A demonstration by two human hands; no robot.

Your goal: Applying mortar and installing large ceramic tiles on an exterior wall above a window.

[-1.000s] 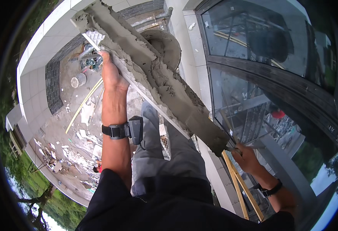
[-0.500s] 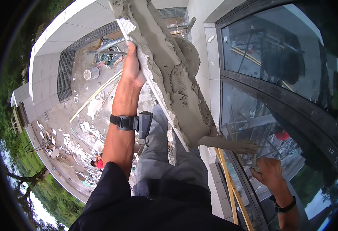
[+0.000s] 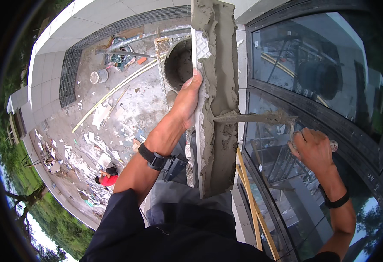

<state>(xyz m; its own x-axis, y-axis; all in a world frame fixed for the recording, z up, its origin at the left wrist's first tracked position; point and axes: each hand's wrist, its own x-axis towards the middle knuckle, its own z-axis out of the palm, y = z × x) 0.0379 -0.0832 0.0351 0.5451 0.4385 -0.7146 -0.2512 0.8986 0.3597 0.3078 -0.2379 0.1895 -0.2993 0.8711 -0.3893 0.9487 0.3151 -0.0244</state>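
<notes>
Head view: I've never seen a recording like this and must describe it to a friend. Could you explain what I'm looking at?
There is no machine here, just a person using two bare hands. A wide fisheye camera on the person's head looks down, so straight edges bend near the rim. The left hand grips the edge of a long slab. Grey, wet-looking mortar covers much of its face. The right hand holds a trowel, its blade reaching across the mortar. A bucket shows left of the slab, and a dark-framed window fills much of the right side.
</notes>
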